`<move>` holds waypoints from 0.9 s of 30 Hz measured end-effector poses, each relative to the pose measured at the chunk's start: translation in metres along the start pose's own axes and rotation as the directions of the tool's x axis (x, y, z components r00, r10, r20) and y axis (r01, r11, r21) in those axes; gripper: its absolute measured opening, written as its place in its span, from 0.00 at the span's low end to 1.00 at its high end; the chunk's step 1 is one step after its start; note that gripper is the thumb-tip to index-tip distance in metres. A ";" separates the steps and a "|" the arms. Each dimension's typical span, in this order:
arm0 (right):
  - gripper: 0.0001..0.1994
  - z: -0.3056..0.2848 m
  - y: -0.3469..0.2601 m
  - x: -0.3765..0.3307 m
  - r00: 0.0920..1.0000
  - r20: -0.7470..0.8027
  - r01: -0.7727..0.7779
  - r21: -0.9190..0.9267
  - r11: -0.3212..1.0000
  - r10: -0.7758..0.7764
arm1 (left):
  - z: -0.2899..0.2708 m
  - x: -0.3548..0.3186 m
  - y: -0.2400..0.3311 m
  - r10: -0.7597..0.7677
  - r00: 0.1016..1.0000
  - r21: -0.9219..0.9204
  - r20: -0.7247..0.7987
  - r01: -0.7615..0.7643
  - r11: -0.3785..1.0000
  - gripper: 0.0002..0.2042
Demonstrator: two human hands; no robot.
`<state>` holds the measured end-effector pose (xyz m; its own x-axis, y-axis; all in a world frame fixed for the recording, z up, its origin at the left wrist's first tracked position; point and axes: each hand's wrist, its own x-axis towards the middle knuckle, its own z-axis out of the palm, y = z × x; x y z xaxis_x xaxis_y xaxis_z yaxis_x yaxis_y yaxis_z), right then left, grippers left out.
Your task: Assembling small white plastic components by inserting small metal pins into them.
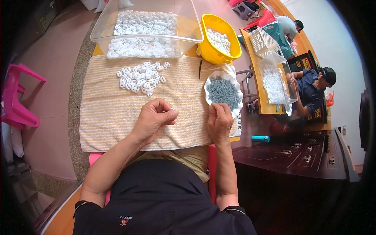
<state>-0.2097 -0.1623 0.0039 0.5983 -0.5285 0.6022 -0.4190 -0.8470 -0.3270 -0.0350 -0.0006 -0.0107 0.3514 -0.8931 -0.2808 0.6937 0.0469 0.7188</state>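
Head view: left hand (154, 119) pinches what looks like a small white piece (172, 109) above the towel (105, 121); right hand (220, 124) at the near rim of the dish (218, 74), grasp uncertain. Much seems left: loose white pile (141, 79) and grey bits (223, 92) plentiful, finished count unclear.

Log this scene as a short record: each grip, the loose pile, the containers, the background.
Left grip: pinching what looks like a small white piece, mostly hidden
Right grip: at the near edge of the scalloped white dish of grey pieces
Loose pile: white oval pieces on the striped towel
Far side: transparent bin and yellow basin, both holding white pieces
Background: person in dark shirt at another table
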 end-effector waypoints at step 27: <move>0.08 -0.013 -0.015 0.019 0.979 0.188 0.101 -0.138 0.985 -0.074 | 0.005 -0.002 0.000 0.001 0.996 0.063 -0.089 0.005 0.998 0.07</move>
<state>-0.2009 -0.1589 0.0294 0.7457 -0.4654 0.4768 -0.4467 -0.8802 -0.1604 -0.0387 -0.0008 -0.0068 0.4063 -0.8499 -0.3357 0.6542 0.0140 0.7562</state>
